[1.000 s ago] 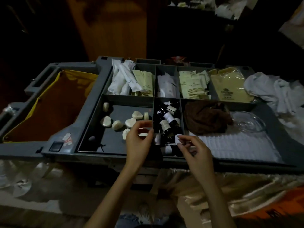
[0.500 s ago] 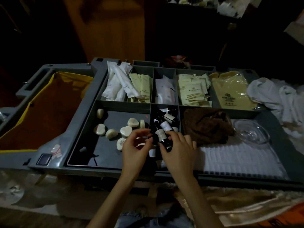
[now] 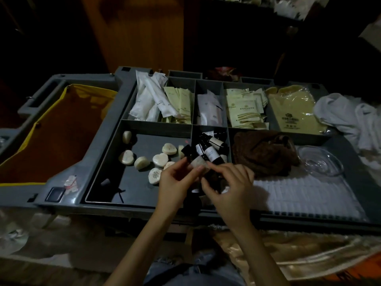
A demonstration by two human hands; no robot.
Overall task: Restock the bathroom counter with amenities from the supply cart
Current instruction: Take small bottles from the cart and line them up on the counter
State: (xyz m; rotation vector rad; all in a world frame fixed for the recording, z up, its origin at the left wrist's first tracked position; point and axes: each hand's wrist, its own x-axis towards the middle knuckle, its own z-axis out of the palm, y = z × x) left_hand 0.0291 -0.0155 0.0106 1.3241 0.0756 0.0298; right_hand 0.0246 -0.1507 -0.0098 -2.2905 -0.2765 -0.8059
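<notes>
The grey supply cart (image 3: 144,205) has a divided top tray. Over its front middle, my left hand (image 3: 175,182) is shut on a small dark bottle (image 3: 195,161) with a white label, tilted with its black cap up and to the left. My right hand (image 3: 228,186) is just to the right, with curled fingertips against the bottle's lower end; whether it grips is unclear. More dark bottles (image 3: 212,147) lie in the narrow compartment behind my hands. Several heart-shaped wrapped soaps (image 3: 160,159) lie in the compartment to the left.
The back compartments hold white packets (image 3: 148,100), cream sachets (image 3: 243,108) and a yellow bag (image 3: 294,108). A brown cloth (image 3: 263,151), a glass dish (image 3: 321,162) and a white ribbed mat (image 3: 305,195) lie at the right. White towels (image 3: 346,114) are at the far right and a yellow-lined bin (image 3: 51,137) at the left.
My right hand went into the bottle compartment and came up with a bottle. That bottle now sits in my left hand, raised above the divider. The camera has moved closer.
</notes>
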